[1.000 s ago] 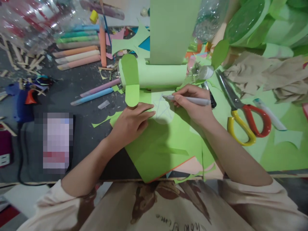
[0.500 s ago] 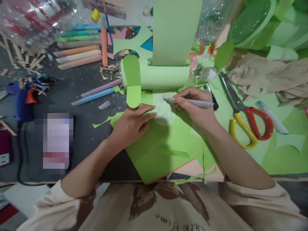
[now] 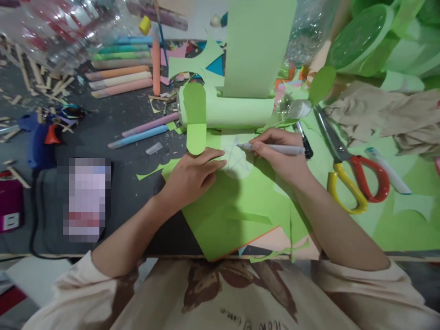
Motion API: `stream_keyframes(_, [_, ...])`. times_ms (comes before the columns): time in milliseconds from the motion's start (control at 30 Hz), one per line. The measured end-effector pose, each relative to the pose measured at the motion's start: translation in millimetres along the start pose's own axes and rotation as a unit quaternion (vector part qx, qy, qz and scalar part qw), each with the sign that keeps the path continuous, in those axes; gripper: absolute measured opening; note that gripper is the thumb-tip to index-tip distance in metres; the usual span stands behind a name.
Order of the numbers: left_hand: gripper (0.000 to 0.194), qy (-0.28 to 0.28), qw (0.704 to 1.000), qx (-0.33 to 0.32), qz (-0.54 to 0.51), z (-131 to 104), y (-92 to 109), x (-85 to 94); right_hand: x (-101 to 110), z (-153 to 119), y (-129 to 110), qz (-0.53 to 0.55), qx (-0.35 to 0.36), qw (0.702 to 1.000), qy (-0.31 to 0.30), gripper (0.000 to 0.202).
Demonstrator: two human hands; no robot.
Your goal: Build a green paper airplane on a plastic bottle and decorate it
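Observation:
In my right hand (image 3: 282,153) is a grey marker (image 3: 292,150), its tip on a pale, rounded piece of paper (image 3: 242,170) that bears a lightly drawn star. My left hand (image 3: 192,173) lies with its fingers stretched out, fingertips at the left edge of that pale piece. Both rest over green paper sheets (image 3: 213,229). Just beyond the hands lies a bottle wrapped in light green paper (image 3: 240,112), with rounded green strips attached and a broad pale-green panel (image 3: 259,50) rising from it.
Scissors (image 3: 343,158) with red and yellow handles lie to the right, near crumpled brown paper (image 3: 374,110). Several coloured markers (image 3: 120,73) lie at the back left. On the left are a blue glue gun (image 3: 41,144) with a cord and a phone (image 3: 87,199).
The view has shifted slightly, so things on the left appear further right. The marker tip has moved a little along the star's lines; my left hand stays in place.

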State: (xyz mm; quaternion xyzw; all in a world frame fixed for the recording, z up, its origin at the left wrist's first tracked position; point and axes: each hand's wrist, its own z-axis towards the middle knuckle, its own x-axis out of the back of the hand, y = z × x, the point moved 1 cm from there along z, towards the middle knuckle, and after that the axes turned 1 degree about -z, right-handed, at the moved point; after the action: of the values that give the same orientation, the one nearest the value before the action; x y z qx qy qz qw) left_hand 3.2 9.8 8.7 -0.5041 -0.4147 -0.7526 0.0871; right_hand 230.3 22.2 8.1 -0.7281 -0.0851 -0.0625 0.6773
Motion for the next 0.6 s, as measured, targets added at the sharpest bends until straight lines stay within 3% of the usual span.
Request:
stream_keyframes(267, [0.035,-0.021,1.000,0.017,0.009,0.9,0.8,0.6,0.6,-0.1,1.2,-0.017,0.002,1.000,0.002,0.012])
stream_keyframes(600, [0.034,0.002,1.000,-0.010,0.013,-0.8,-0.9,-0.9,3.3,2.4,4.4,0.046,-0.013,0.999,0.021,0.010])
